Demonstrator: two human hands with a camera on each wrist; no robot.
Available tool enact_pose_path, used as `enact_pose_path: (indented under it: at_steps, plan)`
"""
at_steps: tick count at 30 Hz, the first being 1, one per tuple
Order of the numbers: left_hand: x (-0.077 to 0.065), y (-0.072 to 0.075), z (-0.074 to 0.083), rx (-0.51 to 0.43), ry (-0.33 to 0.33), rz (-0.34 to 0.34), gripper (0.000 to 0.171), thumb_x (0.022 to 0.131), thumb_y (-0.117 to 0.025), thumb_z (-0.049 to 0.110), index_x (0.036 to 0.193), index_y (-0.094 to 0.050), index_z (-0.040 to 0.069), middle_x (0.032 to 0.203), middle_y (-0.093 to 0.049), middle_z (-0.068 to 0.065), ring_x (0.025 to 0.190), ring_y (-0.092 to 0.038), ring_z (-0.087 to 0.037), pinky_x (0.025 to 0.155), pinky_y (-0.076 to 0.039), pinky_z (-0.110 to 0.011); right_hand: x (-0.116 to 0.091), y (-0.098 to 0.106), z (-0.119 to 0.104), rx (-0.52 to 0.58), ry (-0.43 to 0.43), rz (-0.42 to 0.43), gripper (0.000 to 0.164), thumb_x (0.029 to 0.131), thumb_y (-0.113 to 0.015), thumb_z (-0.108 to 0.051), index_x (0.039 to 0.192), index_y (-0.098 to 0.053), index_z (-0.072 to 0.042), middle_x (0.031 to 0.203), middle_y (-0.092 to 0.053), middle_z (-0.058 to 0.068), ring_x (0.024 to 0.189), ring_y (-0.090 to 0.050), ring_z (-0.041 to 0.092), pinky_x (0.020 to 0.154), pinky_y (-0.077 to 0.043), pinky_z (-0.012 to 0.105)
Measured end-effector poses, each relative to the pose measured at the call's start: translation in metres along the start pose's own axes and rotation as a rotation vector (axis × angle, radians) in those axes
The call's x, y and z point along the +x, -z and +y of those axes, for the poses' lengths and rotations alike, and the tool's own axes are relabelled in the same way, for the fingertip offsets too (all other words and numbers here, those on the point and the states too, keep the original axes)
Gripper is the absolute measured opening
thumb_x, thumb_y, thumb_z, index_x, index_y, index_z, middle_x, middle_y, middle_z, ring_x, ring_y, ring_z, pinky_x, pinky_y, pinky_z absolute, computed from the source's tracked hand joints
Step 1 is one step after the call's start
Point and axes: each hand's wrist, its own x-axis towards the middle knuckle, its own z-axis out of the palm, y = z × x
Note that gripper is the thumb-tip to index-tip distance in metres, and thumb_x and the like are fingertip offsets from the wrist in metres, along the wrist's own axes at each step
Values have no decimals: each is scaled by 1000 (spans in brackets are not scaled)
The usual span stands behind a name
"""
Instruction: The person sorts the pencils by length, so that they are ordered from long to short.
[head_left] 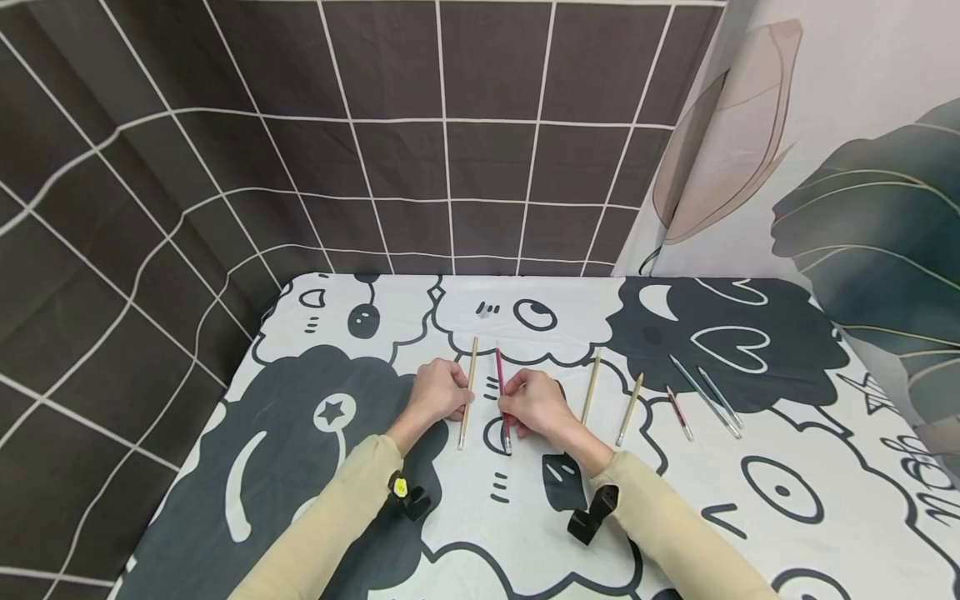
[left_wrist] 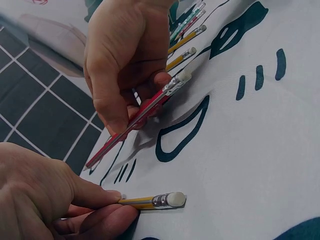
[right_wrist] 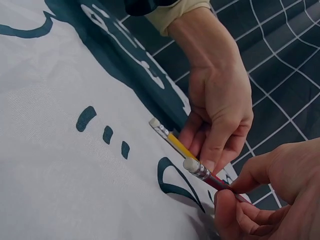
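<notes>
Between thumb and fingers, my left hand [head_left: 441,390] pinches a yellow pencil [head_left: 473,364] that lies lengthwise, its white eraser end towards me. Just to the right, my right hand [head_left: 536,403] pinches a red pencil [head_left: 498,367], also with the eraser nearest me. The two pencils run roughly side by side with a gap of cloth between them. In the left wrist view the red pencil [left_wrist: 150,107] slants, and its eraser end stands higher than the yellow pencil's. The right wrist view shows the yellow pencil's eraser end [right_wrist: 160,127] beyond the red one.
Right of my right hand lie a yellow pencil [head_left: 591,388], a shorter yellow one [head_left: 630,410], a short red one [head_left: 679,413] and two green ones [head_left: 705,397] close together. A white cloth [head_left: 480,575] with black cartoon drawings covers the table. A dark checked curtain [head_left: 487,158] hangs behind.
</notes>
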Motion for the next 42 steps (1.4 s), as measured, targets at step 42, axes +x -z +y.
enact_pose_path:
  at_steps: [42]
  plan:
    - [1,-2,-6,-89,-5,25,9,80,-80,-3,82,-72,-1,69,-68,-8,51,-67,-15,48,-54,-25,11,-15,-12,-55,10,-16,10,85,-68,0,87,-59,0,60,-63,8,41,-58,13,41,-50,27]
